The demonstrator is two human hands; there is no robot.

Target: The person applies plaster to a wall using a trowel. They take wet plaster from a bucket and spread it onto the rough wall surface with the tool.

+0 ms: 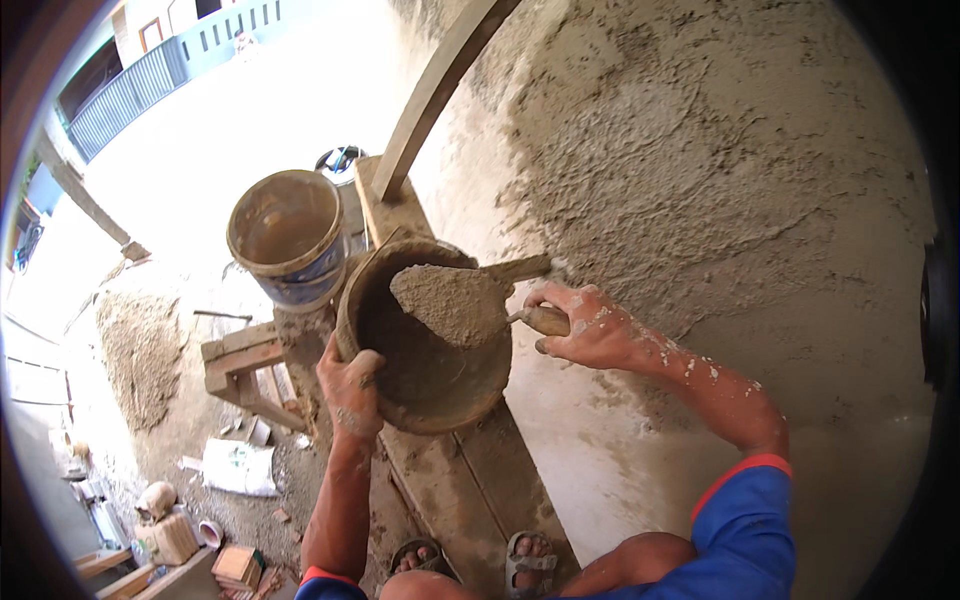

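My left hand [350, 385] is closed on the left rim of a round, mortar-caked bucket [445, 424], tilted so its inside faces me. In my right hand [595, 325] is the wooden handle of a trowel [546, 320]. A heap of grey wet mortar [452, 300] lies over the bucket's opening and hides the trowel's blade. To the right rises a wall [670, 170], rough with fresh mortar above and smoother below. My feet in sandals stand on the planks below the bucket.
Mortar-stained planks [450, 485] form a raised platform on a wooden trestle [245, 358]. Another bucket [285, 262] stands beyond at left, near a slanted wooden post [430, 95]. Lower down lie a sand pile [140, 350], a white sack [240, 467], a jerrycan [170, 540] and stacked tiles [238, 567].
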